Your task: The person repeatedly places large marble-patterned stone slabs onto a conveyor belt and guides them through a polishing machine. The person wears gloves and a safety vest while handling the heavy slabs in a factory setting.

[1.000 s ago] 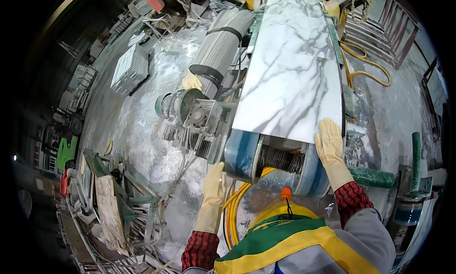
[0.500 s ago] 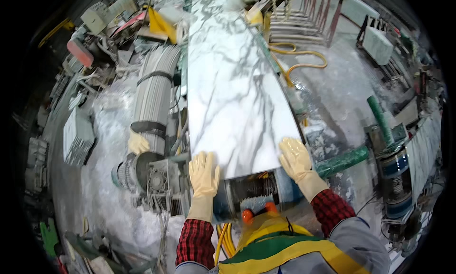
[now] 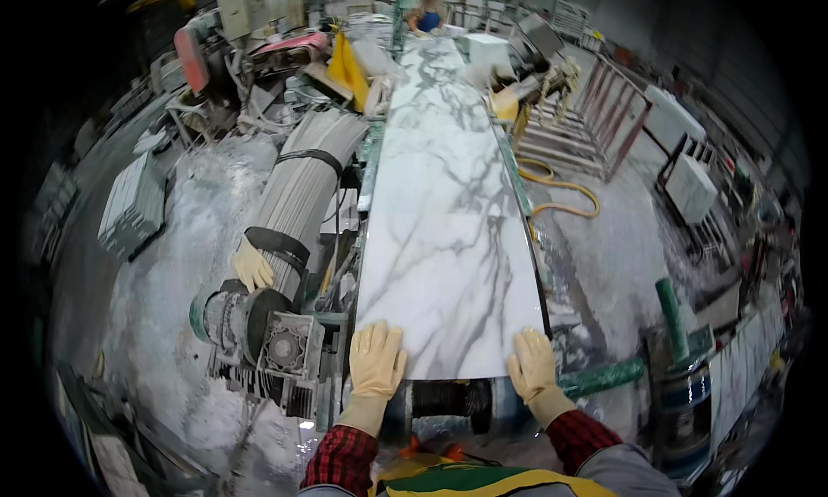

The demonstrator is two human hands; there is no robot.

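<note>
A polished white marble slab (image 3: pixel 448 290) with grey veins lies flat on a long roller-ended conveyor, its near edge just short of the end roller (image 3: pixel 453 406). My left hand (image 3: pixel 377 359), in a cream rubber glove, rests with fingers stretched over the slab's near left corner. At the near right corner, my right hand (image 3: pixel 533 362), gloved alike, lies with its fingers extended along the edge. Neither hand is closed round anything. Beyond a faint seam, more veined marble (image 3: pixel 444 165) continues along the conveyor.
Left of the conveyor stand a geared motor (image 3: pixel 289 343) and a long ribbed grey roll (image 3: pixel 315 156) with a spare cream glove (image 3: pixel 252 266) on it. A green bar (image 3: pixel 602 378) juts out right. A yellow hose (image 3: pixel 565 202) loops on the floor. Another person (image 3: pixel 426 14) stands at the far end.
My view has tilted up, bringing the far end and the other person into sight. Both hands stay at the slab's near corners; my right hand now lies straighter along the edge.
</note>
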